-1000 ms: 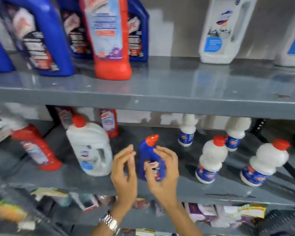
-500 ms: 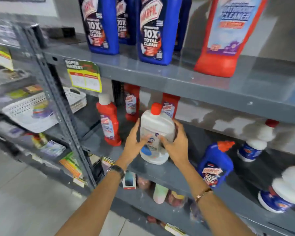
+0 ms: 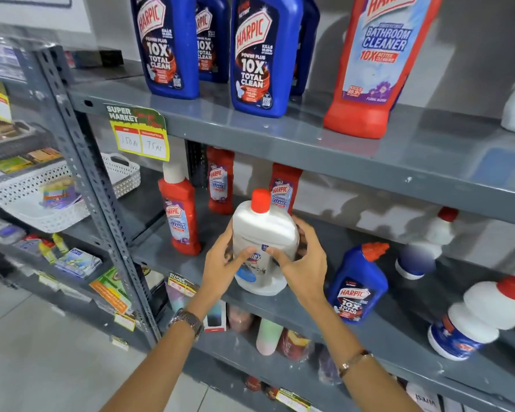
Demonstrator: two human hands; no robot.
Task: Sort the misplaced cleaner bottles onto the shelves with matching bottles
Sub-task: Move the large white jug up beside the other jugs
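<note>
1. Both hands have stayed on the white bottle [image 3: 263,233] since half a second ago, and it now tilts slightly
2. Left hand [image 3: 223,263] and right hand [image 3: 302,263] clasp its sides, thumbs across the label
3. Its base sits at the middle shelf [image 3: 369,331] front edge, between red bottles [image 3: 180,212] and a small blue bottle [image 3: 359,288]

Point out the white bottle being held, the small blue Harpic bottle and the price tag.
white bottle [image 3: 263,224]: head view, upper body.
small blue Harpic bottle [image 3: 358,288]: head view, label.
price tag [image 3: 140,138]: head view, yellow middle.
</note>
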